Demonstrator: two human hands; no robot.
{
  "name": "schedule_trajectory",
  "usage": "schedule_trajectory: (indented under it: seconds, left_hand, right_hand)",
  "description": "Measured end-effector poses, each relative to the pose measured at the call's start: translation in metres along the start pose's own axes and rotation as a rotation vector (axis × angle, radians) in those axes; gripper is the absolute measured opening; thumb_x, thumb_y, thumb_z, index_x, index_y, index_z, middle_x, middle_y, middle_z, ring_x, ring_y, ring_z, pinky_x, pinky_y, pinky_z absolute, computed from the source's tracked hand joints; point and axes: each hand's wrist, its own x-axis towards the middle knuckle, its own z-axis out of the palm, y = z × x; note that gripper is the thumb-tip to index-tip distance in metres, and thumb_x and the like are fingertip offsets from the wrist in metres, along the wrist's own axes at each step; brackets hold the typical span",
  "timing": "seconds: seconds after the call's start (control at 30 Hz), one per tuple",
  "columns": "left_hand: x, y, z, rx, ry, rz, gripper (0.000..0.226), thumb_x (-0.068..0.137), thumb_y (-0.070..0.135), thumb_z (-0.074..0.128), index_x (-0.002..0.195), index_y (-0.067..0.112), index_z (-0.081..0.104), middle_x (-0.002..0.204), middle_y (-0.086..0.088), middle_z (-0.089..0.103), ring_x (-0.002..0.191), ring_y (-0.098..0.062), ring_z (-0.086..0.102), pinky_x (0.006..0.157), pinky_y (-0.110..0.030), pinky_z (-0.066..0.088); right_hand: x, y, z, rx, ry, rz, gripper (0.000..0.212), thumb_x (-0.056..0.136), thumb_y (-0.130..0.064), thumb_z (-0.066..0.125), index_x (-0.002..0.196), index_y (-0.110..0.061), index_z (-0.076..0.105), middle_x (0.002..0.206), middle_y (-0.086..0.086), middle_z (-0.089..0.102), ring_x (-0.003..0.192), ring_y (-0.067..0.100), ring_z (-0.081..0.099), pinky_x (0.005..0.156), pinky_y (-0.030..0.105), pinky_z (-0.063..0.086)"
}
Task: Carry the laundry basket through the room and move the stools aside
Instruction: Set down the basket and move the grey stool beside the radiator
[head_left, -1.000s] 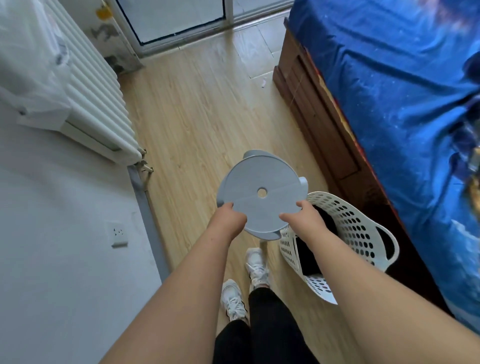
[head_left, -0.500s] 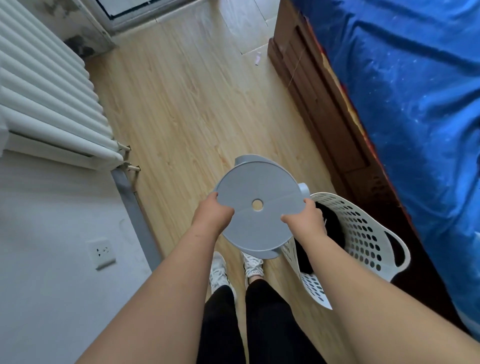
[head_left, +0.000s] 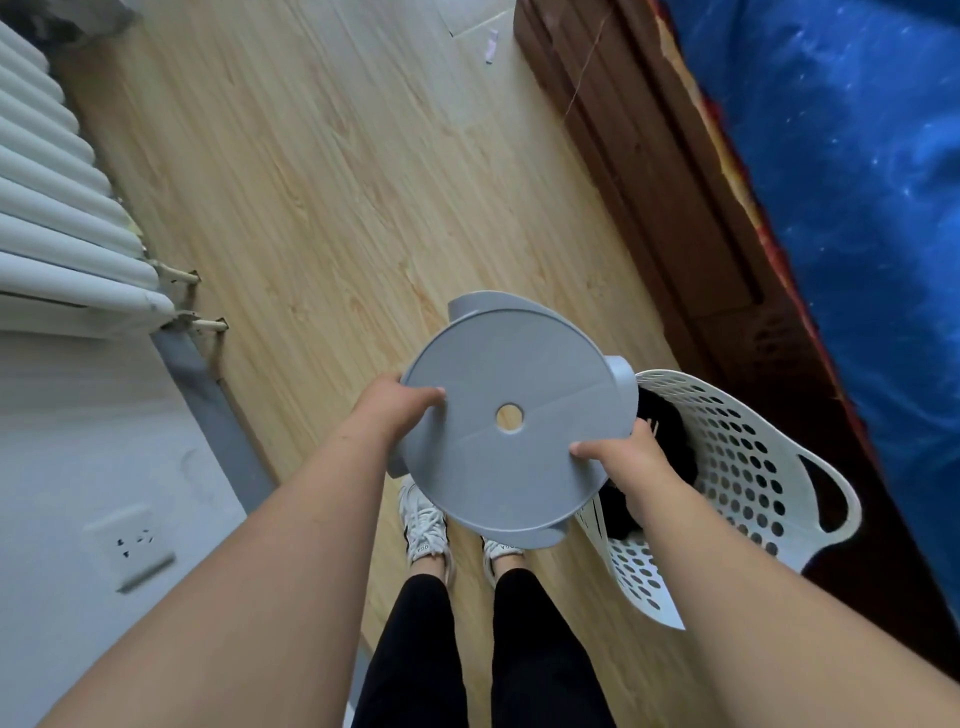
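Observation:
A round grey plastic stool (head_left: 511, 384) with a small hole in the middle of its seat is held up in front of me, above the floor. My left hand (head_left: 395, 410) grips the seat's left rim. My right hand (head_left: 618, 457) grips its lower right rim. To the right, on the floor against the bed frame, stands the white perforated laundry basket (head_left: 748, 467), with dark clothing (head_left: 670, 441) inside. The stool and my right arm hide part of the basket.
A white radiator (head_left: 57, 218) and a white wall with a socket (head_left: 132, 545) run along the left. A brown wooden bed frame (head_left: 670, 171) with a blue cover (head_left: 852, 171) lines the right. Light wood floor (head_left: 332, 171) lies between them. My white shoes (head_left: 423, 525) stand below the stool.
The view has tilted downward and the stool now sits lower and closer in the picture, still held in both hands. The radiator and bed have slid toward the frame's edges.

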Motion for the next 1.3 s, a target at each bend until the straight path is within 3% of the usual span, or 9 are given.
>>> schedule_trajectory:
  seconds: [0.1, 0.2, 0.33, 0.53, 0.7, 1.0, 1.1, 1.23, 1.3]
  left_hand:
    - [0.012, -0.001, -0.003, -0.058, -0.061, -0.048, 0.048, 0.069, 0.03, 0.073, 0.112, 0.012, 0.063, 0.108, -0.012, 0.068, 0.094, -0.032, 0.065, 0.085, -0.039, 0.053]
    - [0.017, 0.0, -0.006, -0.077, -0.15, -0.076, 0.053, 0.06, 0.031, 0.071, 0.11, 0.016, 0.065, 0.109, -0.011, 0.07, 0.094, -0.031, 0.067, 0.086, -0.04, 0.055]
    - [0.017, -0.001, -0.016, -0.1, -0.175, -0.063, 0.049, 0.063, 0.027, 0.074, 0.109, 0.015, 0.064, 0.11, -0.011, 0.068, 0.099, -0.033, 0.066, 0.093, -0.046, 0.053]
    - [0.0, -0.014, -0.057, -0.272, -0.218, -0.059, 0.036, 0.075, 0.001, 0.071, 0.105, 0.017, 0.06, 0.108, -0.008, 0.068, 0.083, -0.02, 0.064, 0.063, -0.029, 0.046]
    - [-0.019, -0.033, -0.103, -0.402, -0.139, -0.064, 0.053, 0.075, -0.002, 0.071, 0.124, 0.014, 0.057, 0.12, -0.01, 0.064, 0.107, -0.029, 0.058, 0.096, -0.037, 0.043]
    - [-0.03, -0.097, -0.189, -0.69, 0.063, -0.073, 0.066, 0.065, 0.003, 0.08, 0.127, 0.012, 0.059, 0.121, -0.009, 0.067, 0.115, -0.031, 0.059, 0.107, -0.046, 0.041]
    - [-0.018, -0.126, -0.22, -0.782, 0.114, -0.1, 0.059, 0.067, 0.002, 0.08, 0.122, 0.008, 0.06, 0.115, -0.011, 0.069, 0.107, -0.031, 0.064, 0.102, -0.043, 0.047]
    - [-0.006, -0.149, -0.238, -0.909, 0.149, -0.121, 0.041, 0.073, -0.006, 0.072, 0.11, 0.007, 0.06, 0.09, -0.006, 0.07, 0.078, -0.021, 0.066, 0.065, -0.028, 0.05]
    - [0.0, -0.163, -0.248, -0.96, 0.166, -0.135, 0.036, 0.075, -0.009, 0.069, 0.106, 0.007, 0.06, 0.088, -0.008, 0.069, 0.073, -0.019, 0.065, 0.062, -0.026, 0.048]
  right_hand:
    - [0.007, 0.002, 0.002, 0.111, -0.084, 0.043, 0.048, 0.073, 0.004, 0.071, 0.111, -0.021, 0.055, 0.11, -0.001, 0.065, 0.089, 0.01, 0.058, 0.065, 0.028, 0.043]
    - [0.012, 0.003, 0.002, 0.135, -0.113, 0.085, 0.061, 0.072, 0.003, 0.069, 0.125, -0.02, 0.05, 0.117, 0.001, 0.065, 0.102, 0.019, 0.059, 0.071, 0.032, 0.045]
    - [0.011, -0.006, 0.003, 0.131, -0.114, 0.094, 0.062, 0.073, 0.003, 0.068, 0.126, -0.02, 0.045, 0.117, 0.001, 0.062, 0.093, 0.014, 0.057, 0.063, 0.032, 0.041]
    - [-0.005, -0.046, 0.023, 0.06, -0.183, 0.008, 0.061, 0.073, 0.004, 0.067, 0.128, -0.016, 0.05, 0.119, 0.006, 0.066, 0.095, 0.02, 0.062, 0.065, 0.032, 0.044]
    - [-0.027, -0.092, 0.062, -0.008, -0.261, -0.085, 0.063, 0.073, 0.009, 0.066, 0.129, -0.013, 0.049, 0.118, 0.011, 0.066, 0.096, 0.025, 0.063, 0.07, 0.034, 0.05]
    - [-0.073, -0.164, 0.172, -0.271, -0.45, -0.224, 0.047, 0.074, 0.009, 0.067, 0.108, -0.022, 0.055, 0.1, 0.001, 0.067, 0.085, 0.017, 0.062, 0.062, 0.03, 0.046]
    - [-0.081, -0.18, 0.226, -0.356, -0.513, -0.276, 0.049, 0.074, 0.009, 0.067, 0.111, -0.021, 0.056, 0.101, 0.002, 0.067, 0.087, 0.02, 0.063, 0.064, 0.031, 0.047]
    - [-0.089, -0.192, 0.28, -0.405, -0.52, -0.311, 0.046, 0.073, 0.008, 0.07, 0.106, -0.02, 0.057, 0.099, 0.004, 0.066, 0.088, 0.026, 0.064, 0.071, 0.035, 0.052]
    - [-0.094, -0.193, 0.313, -0.437, -0.509, -0.308, 0.048, 0.072, 0.008, 0.071, 0.11, -0.017, 0.055, 0.097, 0.005, 0.066, 0.082, 0.024, 0.063, 0.065, 0.033, 0.05]
